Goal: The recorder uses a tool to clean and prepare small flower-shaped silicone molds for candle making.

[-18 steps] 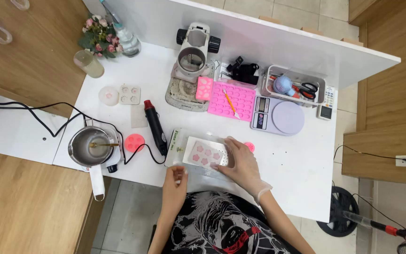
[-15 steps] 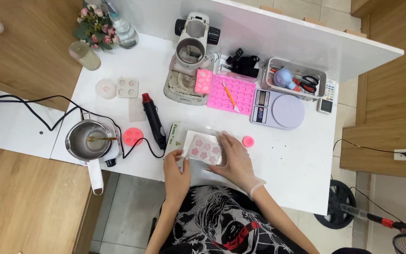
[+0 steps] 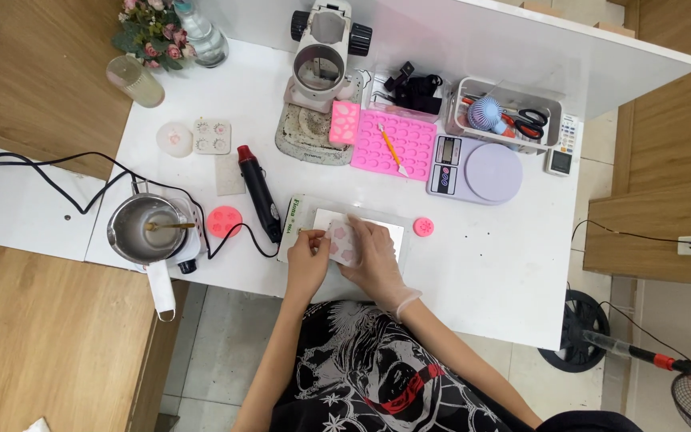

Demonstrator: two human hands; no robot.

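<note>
The pot (image 3: pixel 147 230) is sitting at the table's (image 3: pixel 489 272) left edge, with a pink disc (image 3: pixel 225 221) and a black heat gun (image 3: pixel 258 193) beside it. The left hand (image 3: pixel 307 260) is pinching the mold's (image 3: pixel 342 242) left edge. The mold, white with pink flower cavities, is lying over the mat (image 3: pixel 395 232) near the front edge; its long axis is running roughly left to right, cavities facing up. The gloved right hand (image 3: pixel 376 256) is gripping its right side.

The right hand (image 3: pixel 373 254) hides most of the pink mold (image 3: pixel 342 242).
</note>
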